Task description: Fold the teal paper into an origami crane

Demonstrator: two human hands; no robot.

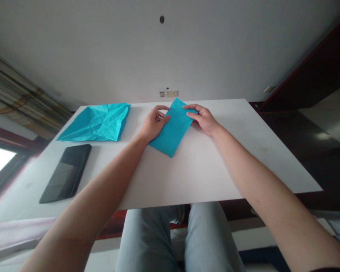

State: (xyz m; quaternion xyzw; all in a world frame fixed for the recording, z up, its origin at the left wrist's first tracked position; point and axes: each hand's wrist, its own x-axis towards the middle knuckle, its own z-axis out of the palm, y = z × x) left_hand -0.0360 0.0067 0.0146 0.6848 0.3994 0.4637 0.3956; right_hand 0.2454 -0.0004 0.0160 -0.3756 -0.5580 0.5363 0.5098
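Observation:
A folded rectangle of turquoise origami paper (172,128) lies tilted on the white table (187,177), near its far edge. My left hand (154,122) grips the paper's left edge with curled fingers. My right hand (202,119) rests its fingers on the upper right end of the paper. Left of my left hand lies a larger turquoise sheet (98,122), densely creased and partly folded, not touching either hand. Part of the folded paper is hidden under my fingers.
A black tablet in a case (66,172) lies on the table's left side. A wall socket panel (168,93) sits just beyond the far edge. My jeans-clad legs (181,238) show below the near edge. A striped curtain (19,94) hangs at the left.

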